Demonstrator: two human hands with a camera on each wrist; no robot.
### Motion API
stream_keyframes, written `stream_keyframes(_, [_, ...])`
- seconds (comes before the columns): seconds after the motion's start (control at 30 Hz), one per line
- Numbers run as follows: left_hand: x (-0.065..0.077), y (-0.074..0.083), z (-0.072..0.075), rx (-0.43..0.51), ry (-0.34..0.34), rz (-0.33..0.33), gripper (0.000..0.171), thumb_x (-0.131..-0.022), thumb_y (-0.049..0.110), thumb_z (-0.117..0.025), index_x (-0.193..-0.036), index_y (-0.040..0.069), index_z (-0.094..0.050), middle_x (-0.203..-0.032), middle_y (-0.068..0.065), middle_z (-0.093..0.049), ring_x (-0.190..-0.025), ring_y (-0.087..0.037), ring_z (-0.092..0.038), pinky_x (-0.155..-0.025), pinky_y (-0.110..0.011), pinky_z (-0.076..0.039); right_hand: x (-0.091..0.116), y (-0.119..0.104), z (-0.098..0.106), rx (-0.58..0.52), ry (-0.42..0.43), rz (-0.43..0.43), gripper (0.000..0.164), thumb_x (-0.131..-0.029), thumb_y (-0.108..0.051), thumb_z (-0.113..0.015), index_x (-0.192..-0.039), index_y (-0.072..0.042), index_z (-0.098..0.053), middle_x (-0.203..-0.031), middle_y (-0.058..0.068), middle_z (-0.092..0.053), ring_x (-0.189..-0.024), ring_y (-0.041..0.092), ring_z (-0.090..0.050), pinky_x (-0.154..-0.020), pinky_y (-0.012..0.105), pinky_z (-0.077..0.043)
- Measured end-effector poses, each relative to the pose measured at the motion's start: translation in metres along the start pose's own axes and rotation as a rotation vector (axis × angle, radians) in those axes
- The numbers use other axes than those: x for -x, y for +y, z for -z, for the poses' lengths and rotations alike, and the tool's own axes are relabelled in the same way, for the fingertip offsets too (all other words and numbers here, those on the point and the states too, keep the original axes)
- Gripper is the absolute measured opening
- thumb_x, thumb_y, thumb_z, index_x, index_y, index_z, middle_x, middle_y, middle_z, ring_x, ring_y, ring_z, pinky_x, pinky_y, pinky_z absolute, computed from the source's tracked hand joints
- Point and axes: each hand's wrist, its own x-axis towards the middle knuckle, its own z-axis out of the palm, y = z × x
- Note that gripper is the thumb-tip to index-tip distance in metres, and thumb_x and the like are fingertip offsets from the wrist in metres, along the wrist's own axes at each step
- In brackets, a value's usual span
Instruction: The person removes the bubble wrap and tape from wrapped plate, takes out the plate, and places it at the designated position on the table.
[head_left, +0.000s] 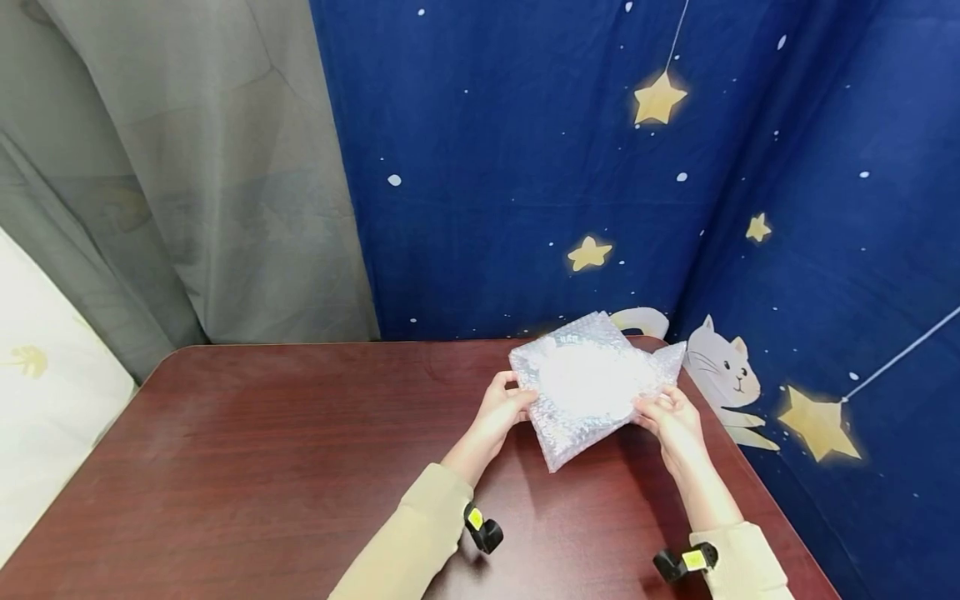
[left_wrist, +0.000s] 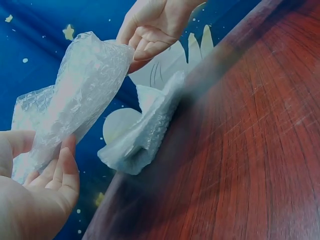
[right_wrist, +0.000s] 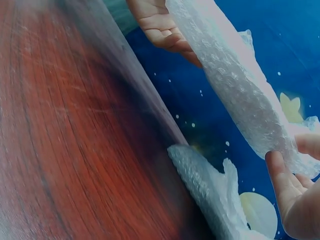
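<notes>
A clear bubble-wrap package [head_left: 588, 379] is held tilted above the back right part of the table, its middle washed out in glare. My left hand [head_left: 507, 406] pinches its left edge, thumb on the near face. At the opposite edge my right hand [head_left: 672, 418] grips with thumb and fingers. In the left wrist view, both the left hand [left_wrist: 42, 192] and the right hand [left_wrist: 155, 27] hold the wrap. Beneath it, a second piece of bubble wrap [left_wrist: 142, 132] lies at the table's edge, also visible in the right wrist view. What the package contains cannot be made out.
The dark red-brown wooden table [head_left: 285, 467] stretches to the left and toward me. Behind it hang a grey curtain [head_left: 217, 167] and a blue star-patterned curtain [head_left: 495, 167], close to the back edge. More blue cloth borders the right edge.
</notes>
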Motion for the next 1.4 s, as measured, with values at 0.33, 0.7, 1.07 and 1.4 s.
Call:
stream_keyframes(0.33, [0.014, 0.01, 0.015, -0.046, -0.006, -0.037, 0.046, -0.084, 0.002, -0.064, -0.124, -0.001, -0.04, -0.092, -0.011, -0.061, -0.067, -0.013, -0.059, -0.064, -0.027, -0.051, 0.009, -0.001, -0.013, 0.008, -0.029, -0.009, 0.033, -0.085, 0.015, -0.058, -0.104, -0.004, -0.039, -0.075, -0.002, -0.062, -0.067, 0.008, -0.062, -0.065, 0.023, -0.055])
stream_keyframes(0.7, [0.031, 0.02, 0.037, -0.087, 0.024, -0.042, 0.047, -0.084, 0.003, -0.066, -0.123, -0.001, -0.04, -0.089, -0.01, -0.063, -0.066, -0.012, -0.058, -0.062, -0.025, -0.051, 0.016, 0.006, -0.03, 0.056, -0.07, -0.033, 0.034, -0.083, 0.012, -0.063, -0.103, -0.004, -0.041, -0.076, 0.001, -0.062, -0.065, 0.009, -0.061, -0.064, 0.024, -0.056])
stream_keyframes(1.07, [0.048, 0.02, 0.061, -0.074, 0.035, -0.065, 0.042, -0.085, 0.001, -0.064, -0.118, -0.001, -0.04, -0.086, -0.01, -0.063, -0.064, -0.012, -0.059, -0.061, -0.026, -0.052, 0.024, 0.016, -0.051, 0.069, -0.091, -0.072, 0.034, -0.082, 0.013, -0.064, -0.105, -0.003, -0.044, -0.071, -0.001, -0.062, -0.065, 0.009, -0.061, -0.065, 0.025, -0.056])
stream_keyframes(1.4, [0.064, 0.02, 0.086, -0.092, 0.088, -0.055, 0.04, -0.085, 0.0, -0.064, -0.118, 0.0, -0.041, -0.084, -0.008, -0.064, -0.065, -0.012, -0.059, -0.061, -0.026, -0.051, 0.031, 0.032, -0.073, 0.077, -0.102, -0.095, 0.035, -0.08, 0.014, -0.065, -0.105, 0.0, -0.046, -0.075, 0.003, -0.062, -0.065, 0.011, -0.062, -0.064, 0.027, -0.056])
